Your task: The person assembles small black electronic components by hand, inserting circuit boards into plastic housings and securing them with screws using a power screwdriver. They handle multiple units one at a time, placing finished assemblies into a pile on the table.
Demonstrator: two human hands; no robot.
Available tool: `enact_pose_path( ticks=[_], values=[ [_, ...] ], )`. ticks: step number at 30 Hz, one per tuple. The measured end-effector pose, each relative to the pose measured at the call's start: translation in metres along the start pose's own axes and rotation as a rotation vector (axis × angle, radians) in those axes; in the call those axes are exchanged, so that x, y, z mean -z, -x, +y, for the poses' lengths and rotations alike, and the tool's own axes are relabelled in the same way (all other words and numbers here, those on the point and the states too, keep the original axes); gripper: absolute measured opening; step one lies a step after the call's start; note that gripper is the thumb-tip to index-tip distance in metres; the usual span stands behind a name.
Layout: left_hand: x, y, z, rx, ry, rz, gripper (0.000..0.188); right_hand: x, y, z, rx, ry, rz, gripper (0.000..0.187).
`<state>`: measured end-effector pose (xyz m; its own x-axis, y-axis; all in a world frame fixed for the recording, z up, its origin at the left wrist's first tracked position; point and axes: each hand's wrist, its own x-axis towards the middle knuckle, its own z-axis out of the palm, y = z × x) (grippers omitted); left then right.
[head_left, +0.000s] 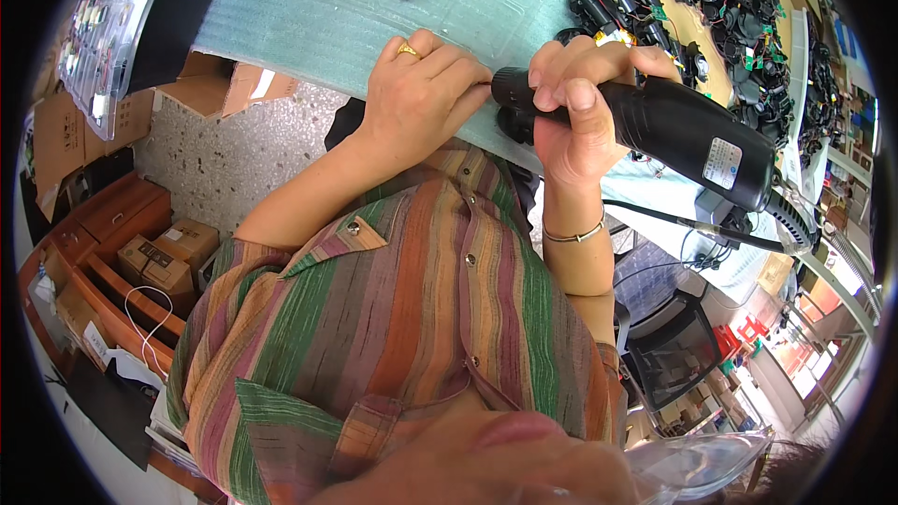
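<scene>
Power screwdriver (pixel 687 131), black, corded, gripped in the right hand (pixel 585 103) by the workbench (pixel 299 33) edge.
Left hand (pixel 421 84) pinches at its ribbed nose (pixel 510 89), contents hidden; adjustment there seems underway, calling for steady alignment.

Right hand (pixel 585 117) wrapped round black handheld tool (pixel 687 126); left hand (pixel 421 93) at tool's tip

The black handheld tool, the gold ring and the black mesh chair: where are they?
Black handheld tool (pixel 681 129): head view, on its thick body.
Gold ring (pixel 409 50): head view, on its band.
Black mesh chair (pixel 675 348): head view, on its mesh.
</scene>
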<state>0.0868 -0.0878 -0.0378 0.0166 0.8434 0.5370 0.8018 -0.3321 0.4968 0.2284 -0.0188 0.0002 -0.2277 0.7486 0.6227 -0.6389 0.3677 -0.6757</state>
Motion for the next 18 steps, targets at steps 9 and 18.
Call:
enact_pose_path(
  ticks=[9, 18],
  values=[
    [-0.01, 0.003, 0.0, 0.007, 0.024, -0.016, 0.016, 0.004, -0.001, -0.019, -0.019, -0.007, 0.153, 0.048],
    [-0.008, 0.004, 0.0, -0.004, 0.11, -0.033, 0.017, 0.006, 0.003, -0.025, -0.033, -0.011, 0.153, 0.046]
  ],
)
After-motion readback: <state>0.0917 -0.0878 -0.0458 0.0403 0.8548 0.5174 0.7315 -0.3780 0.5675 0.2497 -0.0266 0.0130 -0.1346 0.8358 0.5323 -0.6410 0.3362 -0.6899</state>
